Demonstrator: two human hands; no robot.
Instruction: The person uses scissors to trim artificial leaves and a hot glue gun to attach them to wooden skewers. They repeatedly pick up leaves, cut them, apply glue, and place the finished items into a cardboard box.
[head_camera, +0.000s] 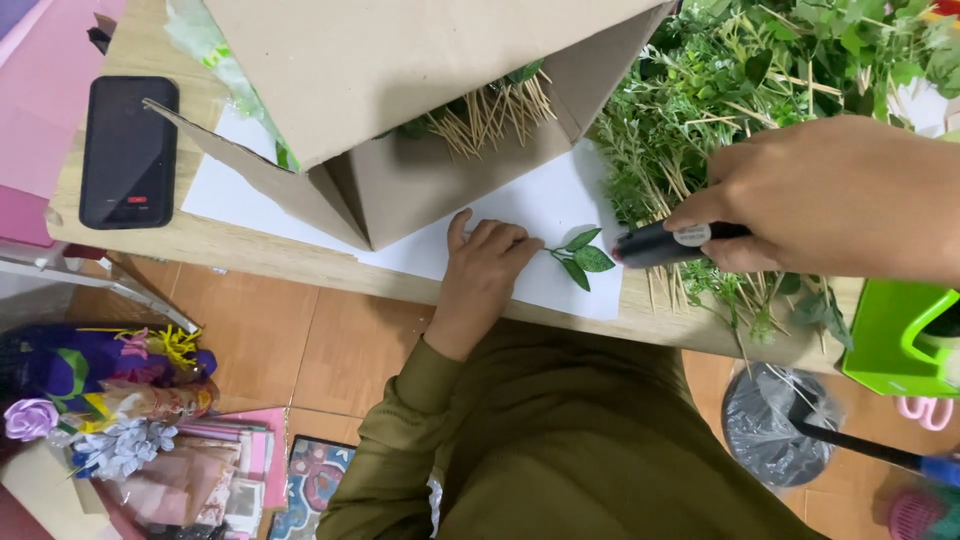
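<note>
Leaf sprig (580, 256), small and green, lies on the white paper sheet (545, 205) at the counter (250, 255) edge, where we see the left hand (483, 262) curled, its fingertips pinching the stem. Our right hand (815, 195) is wrapped around a black glue gun (665, 243) whose tip sits just beside the leaves. Behind them we note a tipped cardboard box (400, 90) holding stick-mounted greenery, a heap of artificial foliage (740, 90) and a black phone (128, 150).
</note>
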